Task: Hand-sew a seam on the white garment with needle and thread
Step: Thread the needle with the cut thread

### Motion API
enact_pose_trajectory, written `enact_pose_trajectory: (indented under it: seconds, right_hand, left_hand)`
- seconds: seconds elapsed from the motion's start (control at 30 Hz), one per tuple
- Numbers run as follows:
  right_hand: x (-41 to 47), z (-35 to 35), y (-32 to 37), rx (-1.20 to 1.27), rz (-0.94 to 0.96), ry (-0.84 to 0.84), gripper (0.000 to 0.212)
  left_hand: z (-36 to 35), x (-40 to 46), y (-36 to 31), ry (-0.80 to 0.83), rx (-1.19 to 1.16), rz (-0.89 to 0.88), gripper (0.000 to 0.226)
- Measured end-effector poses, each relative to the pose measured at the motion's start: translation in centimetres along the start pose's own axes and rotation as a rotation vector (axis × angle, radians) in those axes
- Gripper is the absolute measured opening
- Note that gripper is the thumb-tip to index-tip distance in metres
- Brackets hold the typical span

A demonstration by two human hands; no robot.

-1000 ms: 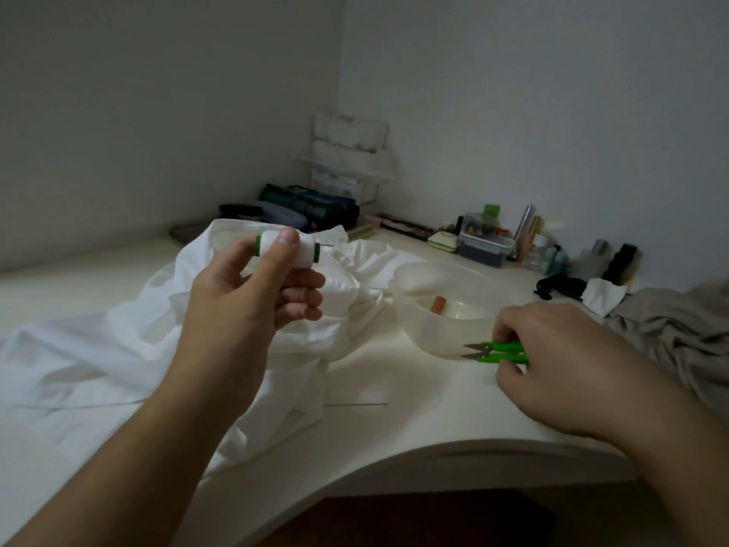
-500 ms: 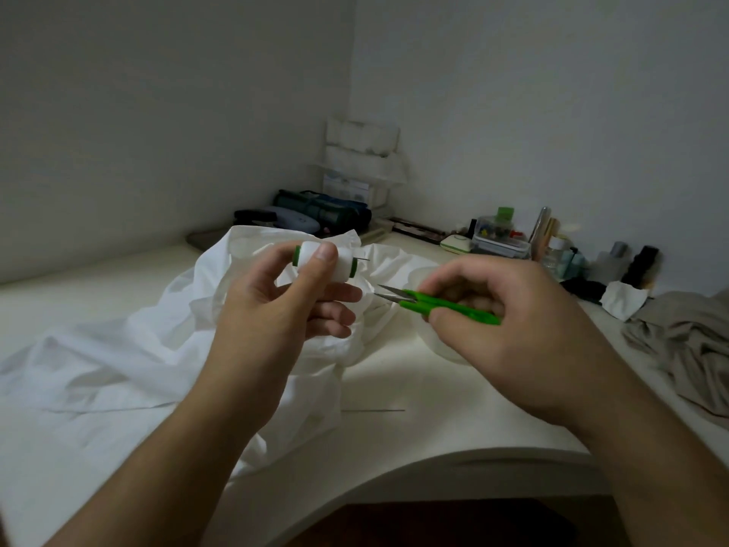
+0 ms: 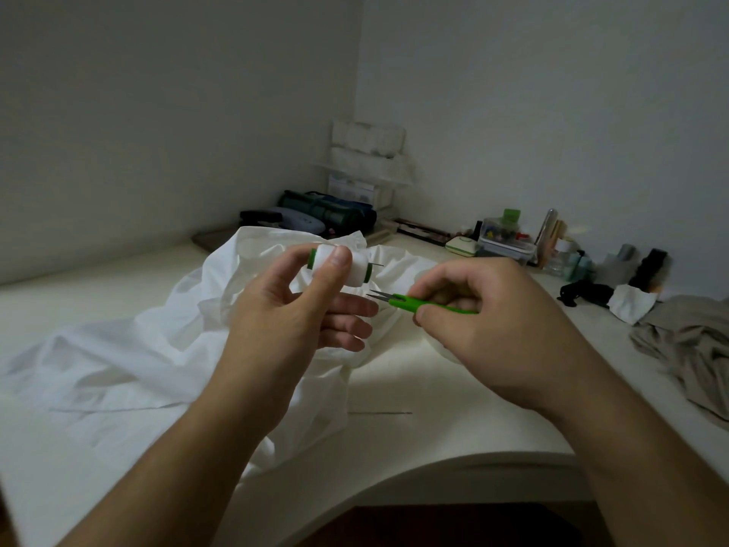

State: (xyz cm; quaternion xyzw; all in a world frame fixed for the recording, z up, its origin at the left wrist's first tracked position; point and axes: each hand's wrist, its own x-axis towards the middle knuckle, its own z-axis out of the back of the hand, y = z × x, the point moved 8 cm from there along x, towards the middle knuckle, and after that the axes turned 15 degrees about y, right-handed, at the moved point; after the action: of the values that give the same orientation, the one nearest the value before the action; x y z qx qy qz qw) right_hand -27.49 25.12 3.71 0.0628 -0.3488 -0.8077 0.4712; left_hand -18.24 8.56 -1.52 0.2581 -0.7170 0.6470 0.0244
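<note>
Just above the white garment [image 3: 130,361] bunched on the surface [image 3: 434,388], the left hand [image 3: 292,309] pinched the thread spool [image 3: 341,266] while the right hand [image 3: 485,325] gripped green snips [image 3: 410,304] beside it, so I'd pull the thread taut before cutting.

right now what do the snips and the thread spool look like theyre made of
Thread snips: bright green body, smooth and uniform, probably plastic; thin dark pointed blades look like metal. Thread spool: matte white wound thread between green end rims, likely plastic too. Dim light leaves the finish uncertain.
</note>
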Motion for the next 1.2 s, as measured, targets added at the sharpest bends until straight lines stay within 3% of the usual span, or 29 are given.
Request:
enact_pose_trajectory:
  seconds: [0.7, 0.87, 1.0, 1.2]
  right_hand:
    - [-0.3, 0.0, -0.8, 0.023, -0.024, 0.018, 0.018]
    - [-1.2, 2.6, -2.7, 0.067, -0.080, -0.074, 0.018]
    - [-0.5, 5.4, -6.2, -0.110, -0.233, -0.211, 0.018]
    - [2.6, 4.5, -10.0, -0.339, -0.409, -0.059, 0.021]
  left_hand:
    - [-0.3, -0.1, 0.4, 0.012, 0.009, 0.055, 0.038]
    - [0.1, -0.1, 0.5, -0.013, -0.018, 0.061, 0.046]
    - [0.3, -0.1, 0.5, -0.033, -0.044, 0.055, 0.046]
    - [0.5, 0.1, 0.7, -0.046, -0.046, 0.049, 0.045]
